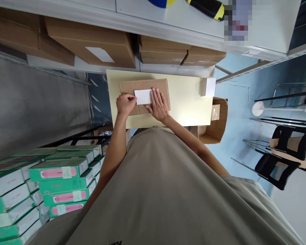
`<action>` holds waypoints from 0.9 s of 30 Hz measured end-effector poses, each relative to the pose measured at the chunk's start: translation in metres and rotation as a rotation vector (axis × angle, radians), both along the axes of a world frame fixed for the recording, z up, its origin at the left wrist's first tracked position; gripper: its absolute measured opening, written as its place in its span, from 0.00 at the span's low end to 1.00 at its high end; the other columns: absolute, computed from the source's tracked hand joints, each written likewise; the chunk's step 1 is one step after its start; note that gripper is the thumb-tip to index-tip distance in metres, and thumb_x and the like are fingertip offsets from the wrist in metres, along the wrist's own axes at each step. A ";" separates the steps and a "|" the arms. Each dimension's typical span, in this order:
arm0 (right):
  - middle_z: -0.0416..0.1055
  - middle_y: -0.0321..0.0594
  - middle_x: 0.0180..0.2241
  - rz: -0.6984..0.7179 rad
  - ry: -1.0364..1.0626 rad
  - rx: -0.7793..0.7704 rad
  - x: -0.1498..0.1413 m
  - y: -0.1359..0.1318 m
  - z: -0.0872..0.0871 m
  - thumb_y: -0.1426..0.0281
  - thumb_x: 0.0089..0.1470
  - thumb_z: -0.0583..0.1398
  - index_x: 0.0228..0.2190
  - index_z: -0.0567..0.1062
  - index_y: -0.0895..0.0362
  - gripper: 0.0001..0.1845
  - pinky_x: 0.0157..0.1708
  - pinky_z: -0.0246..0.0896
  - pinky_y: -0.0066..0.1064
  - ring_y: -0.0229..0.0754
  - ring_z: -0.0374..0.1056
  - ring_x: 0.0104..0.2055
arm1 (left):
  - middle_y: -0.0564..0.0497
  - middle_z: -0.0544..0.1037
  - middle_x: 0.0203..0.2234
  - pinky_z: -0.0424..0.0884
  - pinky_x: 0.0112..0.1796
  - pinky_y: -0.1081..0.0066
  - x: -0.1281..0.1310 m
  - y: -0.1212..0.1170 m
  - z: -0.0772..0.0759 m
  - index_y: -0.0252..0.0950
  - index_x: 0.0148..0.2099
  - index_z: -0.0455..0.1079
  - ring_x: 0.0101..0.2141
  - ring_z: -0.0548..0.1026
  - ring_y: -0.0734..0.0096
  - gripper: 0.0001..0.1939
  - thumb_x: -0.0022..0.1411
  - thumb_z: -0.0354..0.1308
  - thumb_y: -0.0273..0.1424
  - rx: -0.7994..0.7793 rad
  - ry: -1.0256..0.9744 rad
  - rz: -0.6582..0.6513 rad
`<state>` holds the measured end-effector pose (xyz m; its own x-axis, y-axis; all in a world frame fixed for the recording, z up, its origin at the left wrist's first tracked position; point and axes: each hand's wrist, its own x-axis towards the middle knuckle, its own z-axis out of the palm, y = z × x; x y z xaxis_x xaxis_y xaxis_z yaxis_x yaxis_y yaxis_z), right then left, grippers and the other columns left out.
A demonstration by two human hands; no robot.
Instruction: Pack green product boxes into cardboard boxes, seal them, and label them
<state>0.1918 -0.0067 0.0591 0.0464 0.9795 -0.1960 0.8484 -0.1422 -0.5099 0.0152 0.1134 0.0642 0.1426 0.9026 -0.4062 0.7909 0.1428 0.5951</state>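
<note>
A flat brown cardboard box (161,84) lies on the pale yellow table (186,102). On top of it rests a white rectangular label (143,97). My left hand (126,103) has thumb and forefinger pinched at the label's left edge, its other fingers curled. Fingers stretched out, my right hand (159,104) lies flat over the label's right end and the cardboard beside it. That end of the label is hidden under the fingers.
A small white box (208,87) stands at the table's right end, with an open carton (220,129) beyond it. Large cartons (91,44) fill the shelf behind. Green boxes (63,173) are stacked at lower left; black chairs (277,170) stand at right.
</note>
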 end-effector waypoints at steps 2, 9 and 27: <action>0.45 0.57 0.85 0.063 -0.025 0.000 -0.007 -0.001 -0.002 0.42 0.79 0.48 0.84 0.50 0.65 0.51 0.88 0.31 0.58 0.60 0.37 0.89 | 0.45 0.89 0.38 0.79 0.51 0.57 0.000 0.000 0.002 0.39 0.41 0.88 0.46 0.85 0.47 0.10 0.63 0.67 0.35 -0.009 0.014 -0.007; 0.44 0.66 0.84 0.050 -0.096 0.079 -0.018 0.024 -0.025 0.39 0.79 0.37 0.82 0.50 0.75 0.57 0.86 0.34 0.60 0.62 0.38 0.89 | 0.46 0.91 0.46 0.78 0.57 0.61 0.005 0.000 0.012 0.38 0.48 0.89 0.52 0.86 0.51 0.15 0.67 0.63 0.36 -0.049 0.087 -0.039; 0.41 0.61 0.85 0.203 -0.038 0.055 -0.028 0.015 -0.026 0.45 0.81 0.41 0.83 0.44 0.72 0.51 0.87 0.34 0.61 0.61 0.36 0.89 | 0.45 0.90 0.42 0.77 0.55 0.56 0.003 0.000 -0.001 0.39 0.42 0.88 0.49 0.86 0.45 0.11 0.66 0.65 0.36 -0.004 0.034 -0.032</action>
